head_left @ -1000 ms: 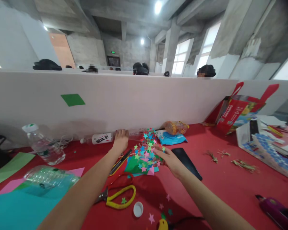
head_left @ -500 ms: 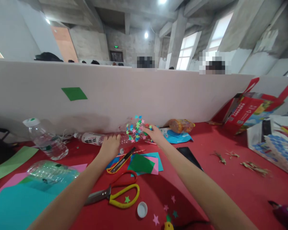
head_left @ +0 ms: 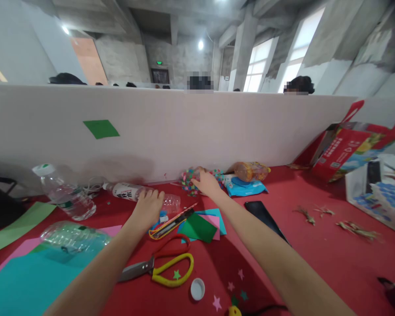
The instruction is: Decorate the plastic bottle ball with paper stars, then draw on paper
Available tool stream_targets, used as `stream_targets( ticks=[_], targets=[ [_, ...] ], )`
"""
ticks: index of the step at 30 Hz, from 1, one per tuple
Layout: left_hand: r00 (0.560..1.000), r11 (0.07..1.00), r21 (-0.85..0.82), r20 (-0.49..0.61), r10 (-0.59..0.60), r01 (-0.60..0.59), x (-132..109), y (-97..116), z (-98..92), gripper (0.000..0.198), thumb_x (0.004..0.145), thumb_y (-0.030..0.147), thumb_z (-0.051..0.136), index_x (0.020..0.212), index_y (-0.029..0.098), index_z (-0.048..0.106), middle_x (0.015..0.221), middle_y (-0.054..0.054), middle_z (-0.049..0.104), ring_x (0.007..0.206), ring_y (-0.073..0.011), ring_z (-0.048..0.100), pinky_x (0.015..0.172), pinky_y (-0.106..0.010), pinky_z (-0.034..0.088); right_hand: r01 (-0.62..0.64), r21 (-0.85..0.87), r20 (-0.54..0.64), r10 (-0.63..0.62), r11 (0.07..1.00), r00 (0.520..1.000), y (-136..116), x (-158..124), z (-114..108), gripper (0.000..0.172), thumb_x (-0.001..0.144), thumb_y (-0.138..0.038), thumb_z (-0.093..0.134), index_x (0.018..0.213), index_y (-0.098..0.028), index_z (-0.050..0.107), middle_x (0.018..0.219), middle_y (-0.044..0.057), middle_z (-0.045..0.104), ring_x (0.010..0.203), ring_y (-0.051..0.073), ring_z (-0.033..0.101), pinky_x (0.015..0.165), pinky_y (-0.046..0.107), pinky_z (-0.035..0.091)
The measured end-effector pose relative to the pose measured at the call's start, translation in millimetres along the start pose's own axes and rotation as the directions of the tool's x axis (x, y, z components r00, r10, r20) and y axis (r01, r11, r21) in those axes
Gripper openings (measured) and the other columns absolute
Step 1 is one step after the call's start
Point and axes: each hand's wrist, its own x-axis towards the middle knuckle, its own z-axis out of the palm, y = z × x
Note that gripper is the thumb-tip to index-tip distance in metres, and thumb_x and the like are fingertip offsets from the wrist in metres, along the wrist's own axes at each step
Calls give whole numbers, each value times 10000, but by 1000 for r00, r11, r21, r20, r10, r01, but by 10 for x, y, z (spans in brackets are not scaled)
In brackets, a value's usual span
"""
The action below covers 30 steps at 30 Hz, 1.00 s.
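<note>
My left hand (head_left: pixel 149 207) rests, fingers curled, on a clear plastic bottle (head_left: pixel 141 194) with a white label that lies on its side on the red table (head_left: pixel 309 254). My right hand (head_left: pixel 206 182) reaches to the foot of the white partition (head_left: pixel 184 127) and is closed over a bunch of small coloured paper stars (head_left: pixel 188 179). Folded green, pink and blue paper sheets (head_left: pixel 200 226) lie just below both hands, beside a yellow utility knife (head_left: pixel 171 224).
Yellow-handled scissors (head_left: pixel 164 267), a white cap (head_left: pixel 197 289) and loose stars lie near me. Two bottles (head_left: pixel 66 197) and coloured sheets (head_left: pixel 23 281) sit at left. A black phone (head_left: pixel 263 214), blue wipes pack (head_left: pixel 245 186), red box (head_left: pixel 339 149) are at right.
My right hand carried the bunch of stars from the folded sheets up and away to the base of the partition. My left hand slid slightly left along the lying bottle.
</note>
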Motion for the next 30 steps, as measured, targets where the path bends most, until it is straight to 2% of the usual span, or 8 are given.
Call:
stream_targets(
  ticks=[6,11,15,17,19,21,23,30],
  targets=[
    [1000,999,-46,5,-3,3,-60,25,-64,374,865,344,560,1195,171,535,1233,-98,554,1083,-246,556,901,-489,469,68,5,-46,-68,998,997,-7,-288,-329,446,870,-290,503,1286,-142,439,1267,140,546,1065,215,569,924,336,406],
    [999,984,-173,8,40,-38,-234,138,-295,380,854,318,566,1197,154,541,1259,-122,551,1151,-269,517,966,-506,404,144,34,71,-146,989,987,-219,-866,-605,205,897,-281,453,992,-196,613,870,25,687,702,131,614,645,222,423],
    [988,936,-326,34,149,-131,-590,277,-575,367,801,214,566,1166,183,584,1204,-119,623,1113,-242,565,949,-368,414,169,9,146,-168,986,975,-354,-1489,-710,268,876,-306,491,669,-189,616,608,7,626,561,133,556,536,223,333],
    [981,905,-397,50,188,-153,-830,335,-676,349,799,230,547,1145,242,593,1169,-65,658,1068,-213,601,893,-315,443,160,-5,163,-157,987,974,-341,-1772,-760,241,871,-259,487,692,-191,635,616,15,631,561,141,554,534,231,321],
    [977,877,-456,66,200,-149,-1073,383,-720,269,815,255,515,1060,264,627,1088,-32,696,988,-197,640,821,-284,466,147,7,175,-146,989,974,-283,-2003,-824,204,841,-147,472,895,-207,659,717,18,670,623,145,588,563,226,347],
    [981,858,-500,75,177,-117,-1288,429,-710,207,843,285,464,923,254,654,956,-25,723,865,-194,668,743,-279,476,131,8,196,-130,991,972,-207,-2177,-893,370,793,-60,457,1089,-219,611,843,28,694,714,148,620,614,223,382],
    [991,845,-531,68,115,-62,-1455,484,-660,250,871,293,399,863,238,643,862,-33,720,775,-198,670,695,-291,475,95,-54,237,-79,994,968,-144,-2313,-951,369,798,-73,454,1106,-209,605,867,39,700,728,155,632,627,230,394],
    [991,760,-649,-67,-112,42,-1738,752,-416,353,853,154,295,1131,181,511,944,-69,675,812,-181,660,731,-301,510,110,-135,342,-58,985,938,-212,-2819,-968,163,795,-139,510,872,-180,648,871,79,676,758,193,613,652,271,399]
  ],
)
